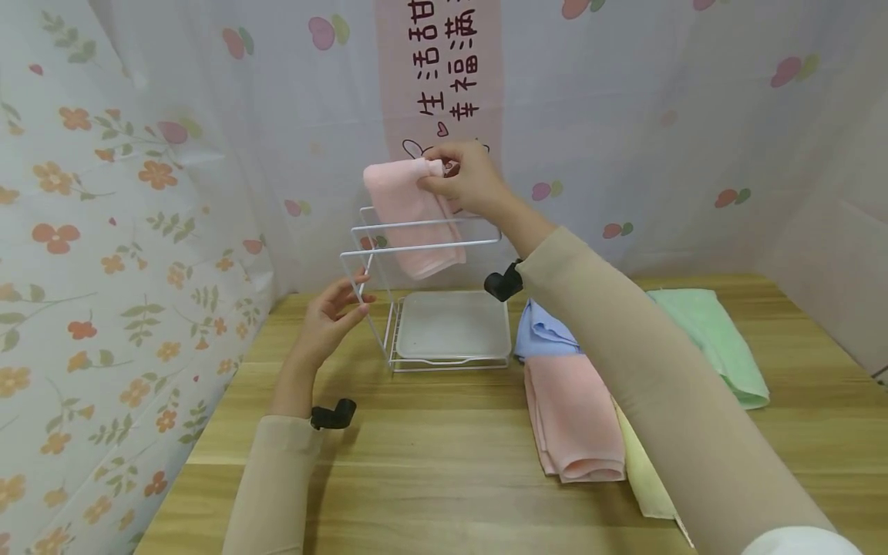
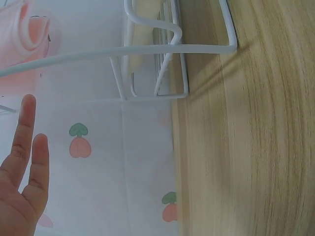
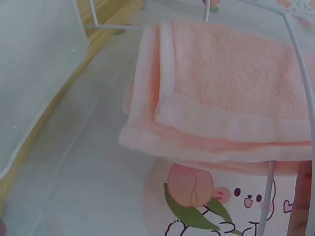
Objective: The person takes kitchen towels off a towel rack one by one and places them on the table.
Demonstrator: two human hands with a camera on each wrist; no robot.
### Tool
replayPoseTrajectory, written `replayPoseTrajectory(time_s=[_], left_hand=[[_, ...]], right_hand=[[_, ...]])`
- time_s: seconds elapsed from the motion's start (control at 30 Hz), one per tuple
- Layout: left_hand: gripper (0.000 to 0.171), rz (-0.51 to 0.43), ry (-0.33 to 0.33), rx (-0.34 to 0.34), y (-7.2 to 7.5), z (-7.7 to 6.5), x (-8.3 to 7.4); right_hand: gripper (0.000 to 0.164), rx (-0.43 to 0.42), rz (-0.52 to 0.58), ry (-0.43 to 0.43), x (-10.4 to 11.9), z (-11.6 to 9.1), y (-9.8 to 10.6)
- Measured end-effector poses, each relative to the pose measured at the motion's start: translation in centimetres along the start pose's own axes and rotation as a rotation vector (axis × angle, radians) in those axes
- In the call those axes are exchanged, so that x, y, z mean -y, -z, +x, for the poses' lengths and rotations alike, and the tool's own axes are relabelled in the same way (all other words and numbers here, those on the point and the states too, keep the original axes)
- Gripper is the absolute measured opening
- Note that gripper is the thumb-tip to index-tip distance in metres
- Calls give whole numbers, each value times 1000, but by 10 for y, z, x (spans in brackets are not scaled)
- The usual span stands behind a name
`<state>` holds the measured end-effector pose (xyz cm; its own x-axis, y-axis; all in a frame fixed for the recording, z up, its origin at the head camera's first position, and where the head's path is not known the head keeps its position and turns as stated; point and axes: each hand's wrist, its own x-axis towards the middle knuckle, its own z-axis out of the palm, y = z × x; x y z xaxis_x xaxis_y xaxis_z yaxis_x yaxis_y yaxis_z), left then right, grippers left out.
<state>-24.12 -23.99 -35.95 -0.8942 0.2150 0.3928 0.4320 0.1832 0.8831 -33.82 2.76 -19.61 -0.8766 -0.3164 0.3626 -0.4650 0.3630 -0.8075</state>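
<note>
My right hand (image 1: pixel 466 179) pinches the top right corner of a folded pink towel (image 1: pixel 409 189). The towel hangs draped over the back bar of a white wire rack (image 1: pixel 423 248), its lower edge dangling above the rack's tray. In the right wrist view the towel (image 3: pixel 231 83) shows layered folded edges, with only a sliver of finger at the right border. Beside the rack's left upright is my left hand (image 1: pixel 329 320), fingers relaxed and spread around the wire. The left wrist view shows two nearly straight fingers (image 2: pixel 39 162) just below the white wire.
A pale tray (image 1: pixel 454 325) sits in the rack's base. To the right lie a blue towel (image 1: pixel 544 331), another pink towel (image 1: pixel 576 416), a yellow towel (image 1: pixel 645 470) partly under my right sleeve, and a green towel (image 1: pixel 714 331). A patterned curtain (image 1: pixel 291 116) stands behind the wooden table (image 1: pixel 416 462).
</note>
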Motion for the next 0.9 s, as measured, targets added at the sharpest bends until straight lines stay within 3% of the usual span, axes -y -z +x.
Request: replayPoseTrajectory(time_s=[0.27,0.57,0.9], left_hand=[[43,-9,2,0,-1,0,0],[45,-21,3,-7,-2,1,2],[46,-40,7,-8,-2,1,1]], right_hand=[[37,-50,14,2,-5,-9,11],[34,-152,135,33,-15,-23,24],[25,-229,197,65,-22,-37,44]])
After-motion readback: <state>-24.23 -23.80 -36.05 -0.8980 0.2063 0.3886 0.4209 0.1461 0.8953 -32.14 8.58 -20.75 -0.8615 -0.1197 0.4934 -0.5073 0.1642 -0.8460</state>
